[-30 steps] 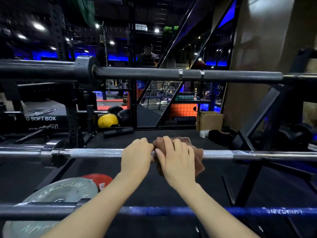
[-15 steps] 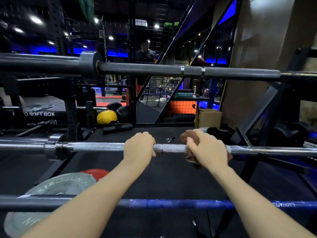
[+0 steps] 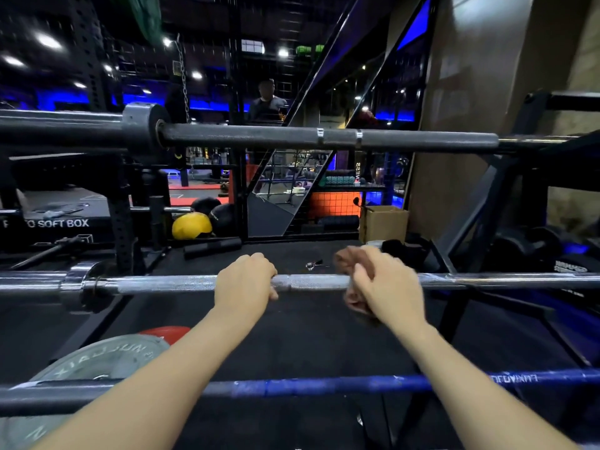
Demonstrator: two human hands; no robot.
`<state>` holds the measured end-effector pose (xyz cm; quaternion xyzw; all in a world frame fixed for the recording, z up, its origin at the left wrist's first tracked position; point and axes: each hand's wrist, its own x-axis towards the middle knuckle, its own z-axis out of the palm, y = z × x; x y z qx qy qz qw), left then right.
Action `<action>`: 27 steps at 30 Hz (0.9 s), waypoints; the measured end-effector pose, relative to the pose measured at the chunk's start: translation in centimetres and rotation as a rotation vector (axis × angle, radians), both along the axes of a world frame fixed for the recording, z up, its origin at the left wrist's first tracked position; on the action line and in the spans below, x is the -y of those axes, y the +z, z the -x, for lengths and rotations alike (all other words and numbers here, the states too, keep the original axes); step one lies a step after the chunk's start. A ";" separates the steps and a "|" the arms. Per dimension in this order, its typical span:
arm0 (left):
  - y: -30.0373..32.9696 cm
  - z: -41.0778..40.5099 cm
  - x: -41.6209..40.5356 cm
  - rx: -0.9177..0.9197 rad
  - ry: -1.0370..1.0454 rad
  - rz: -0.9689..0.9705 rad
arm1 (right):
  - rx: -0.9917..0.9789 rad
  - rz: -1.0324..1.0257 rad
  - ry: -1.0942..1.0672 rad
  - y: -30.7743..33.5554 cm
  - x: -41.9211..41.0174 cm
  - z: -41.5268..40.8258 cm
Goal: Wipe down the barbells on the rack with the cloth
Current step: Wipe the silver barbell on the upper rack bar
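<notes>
Wiping silver barbell (image 3: 311,282): right hand (image 3: 386,285) clamped cloth (image 3: 349,258) around it, left hand (image 3: 243,280) gripped bar; next, slide rightward

Middle barbell (image 3: 162,283): shiny metal, rough knurled grip. Top barbell (image 3: 259,137): matt dark metal, knurled. Near bar (image 3: 308,386): scuffed blue coating. Brown cloth (image 3: 349,259): soft fabric. Box (image 3: 384,224): plain cardboard.

Dark gym, black floor (image 3: 308,336), blue-lit walls, ceiling spotlights (image 3: 48,40).

Three barbells one above another: top bar (image 3: 324,138), middle bar (image 3: 162,284), bottom bar (image 3: 292,386) nearest.
</notes>
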<state>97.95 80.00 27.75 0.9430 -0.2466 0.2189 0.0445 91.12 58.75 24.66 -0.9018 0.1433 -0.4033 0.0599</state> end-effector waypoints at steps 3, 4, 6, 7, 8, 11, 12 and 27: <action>-0.2 0.4 0.5 0.026 0.016 -0.031 | 0.130 -0.132 -0.137 -0.4 1.6 0.8; -0.3 0.5 0.6 0.035 0.017 -0.034 | 0.170 -0.143 -0.169 -0.5 0.4 0.3; -0.5 0.6 0.8 0.056 0.020 -0.030 | 0.167 -0.131 -0.099 -1.2 -4.4 -1.6; -0.5 0.6 0.7 0.062 0.022 -0.024 | 0.152 -0.095 -0.035 -1.7 -6.8 -2.4; -0.5 0.7 0.7 0.065 0.020 -0.016 | 0.146 -0.064 0.016 -2.2 -8.4 -2.8; -0.1 0.6 0.2 0.042 0.004 -0.011 | 0.036 0.081 0.151 -1.7 -7.0 -1.7; 0.0 0.5 0.1 0.028 0.003 -0.013 | -0.007 0.142 0.178 -1.4 -5.1 -0.9; -1.0 0.2 0.1 0.079 0.007 0.013 | -0.112 0.097 0.306 -2.6 -5.4 -0.2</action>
